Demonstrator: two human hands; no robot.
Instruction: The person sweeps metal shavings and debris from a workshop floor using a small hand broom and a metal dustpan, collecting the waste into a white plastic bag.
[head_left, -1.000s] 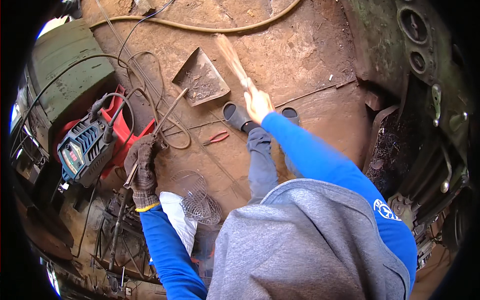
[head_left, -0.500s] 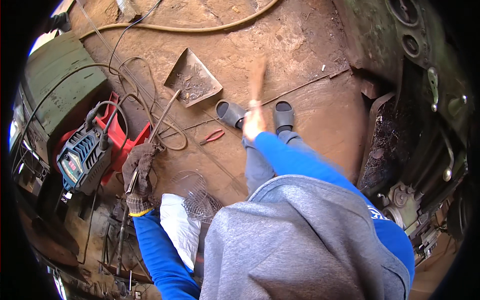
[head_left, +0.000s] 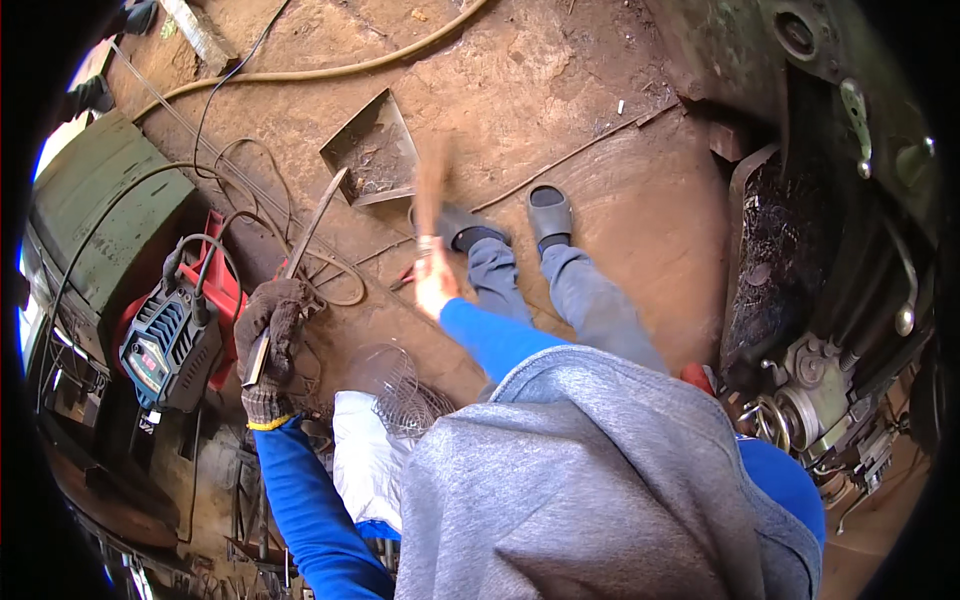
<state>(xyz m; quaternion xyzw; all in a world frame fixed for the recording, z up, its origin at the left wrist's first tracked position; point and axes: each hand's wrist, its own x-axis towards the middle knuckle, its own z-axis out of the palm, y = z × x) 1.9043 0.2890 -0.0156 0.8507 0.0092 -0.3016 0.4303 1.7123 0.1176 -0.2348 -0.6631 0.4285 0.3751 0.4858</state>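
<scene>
Brush (head_left: 432, 185): just right of the dustpan (head_left: 385, 196), bristles blurred. The bare right hand (head_left: 435, 283) is clenched round its handle, below the pan. The gloved left hand (head_left: 268, 325), below and left of the pan, is curled round a flat metal bar (head_left: 318, 222), whose far end overlaps the pan's near edge; whether the two are joined cannot be determined.

Obstructions: the left shoe (head_left: 478, 228) stands close to the pan's lower right; the right shoe (head_left: 549, 212) stands farther out. Cables (head_left: 255, 185) loop left of the pan, beside a red frame (head_left: 218, 240) and a blue-grey machine (head_left: 170, 345). Wire mesh (head_left: 410, 408) and a white sack (head_left: 365, 450) lie below it.

Visibility: red-handled pliers (head_left: 403, 278) below the pan are mostly covered by the right hand. Grey cloth (head_left: 600, 470) conceals the lower middle.

Edges and room: brown floor (head_left: 520, 100) extends from the pan upward past a tan hose (head_left: 330, 76) and rightward to a green machine (head_left: 735, 60).
</scene>
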